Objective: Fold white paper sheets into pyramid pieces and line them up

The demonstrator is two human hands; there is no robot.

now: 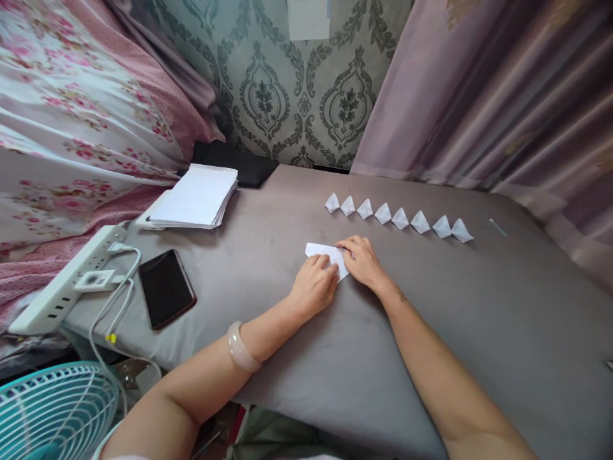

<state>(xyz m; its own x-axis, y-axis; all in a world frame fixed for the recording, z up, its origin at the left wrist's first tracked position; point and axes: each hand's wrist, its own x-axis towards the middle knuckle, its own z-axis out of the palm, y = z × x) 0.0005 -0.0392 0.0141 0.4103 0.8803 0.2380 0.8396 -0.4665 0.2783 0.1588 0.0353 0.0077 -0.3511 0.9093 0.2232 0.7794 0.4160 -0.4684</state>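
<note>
A folded piece of white paper (316, 249) lies flat on the grey cloth, under both hands. My left hand (313, 284) rests on its near left part, fingers bent and pressed together against it. At the paper's right edge, my right hand (361, 260) holds it with closed fingers, the thumb side toward the left hand. My hands cover much of the paper, so its full shape is hidden. Beyond them stands a slanting row of several small folded white paper shapes (382, 213), pointed at the top.
A stack of white paper (191, 198) lies at the back left, near a black flat item (234, 167). Closer on the left are a phone (166, 289), a power strip (71, 281) with cables, and a fan (57, 409). A thin stick (498, 227) lies at the right.
</note>
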